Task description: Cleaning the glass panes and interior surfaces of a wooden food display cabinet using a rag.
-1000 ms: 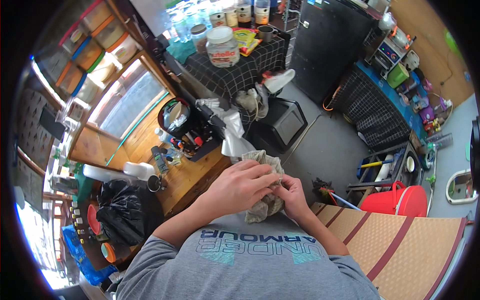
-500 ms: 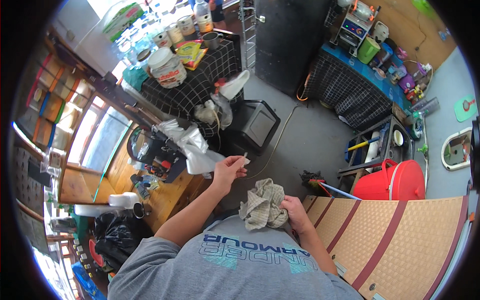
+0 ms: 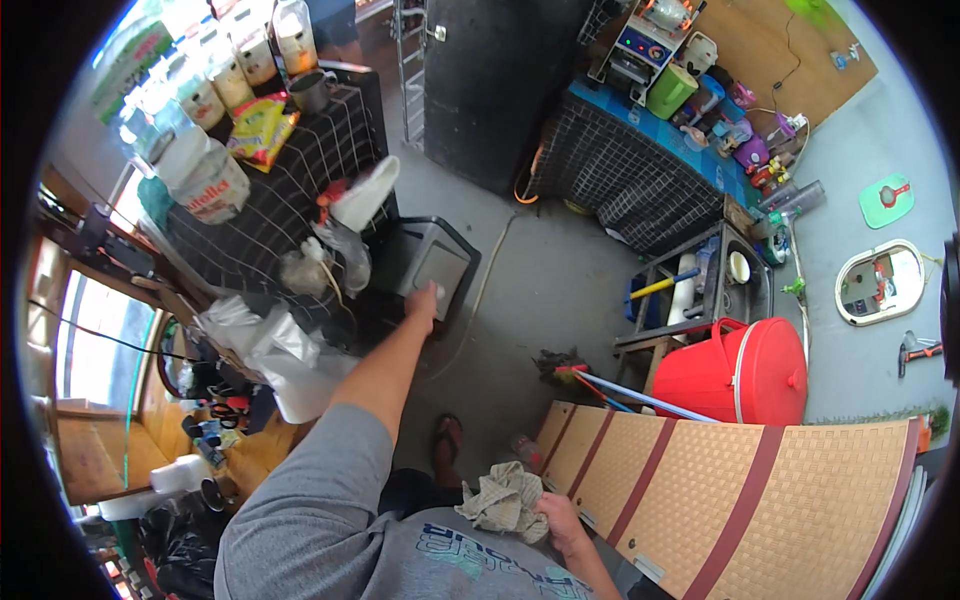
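Observation:
My left hand [image 3: 424,303] is stretched forward over the lid of a black and grey dustbin [image 3: 436,264]. Its fingers are closed, with a small white scrap [image 3: 439,291] showing faintly at the tips; I cannot tell whether they touch the lid. Close to my body, my right hand [image 3: 562,520] grips a crumpled checked cloth [image 3: 503,498] by its right side. The cloth hangs in front of my shirt.
White plastic bags [image 3: 285,350] hang left of my forearm. A grid-patterned covered table [image 3: 290,190] with jars stands behind them. To the right are a red lidded bucket [image 3: 735,375], a broom [image 3: 640,395] and a woven-front cabinet [image 3: 690,490]. A cord [image 3: 485,275] crosses the floor.
My left hand has reached forward from in front of my chest to the bin with the small white scrap. My view has turned right. The cloth stays in my right hand.

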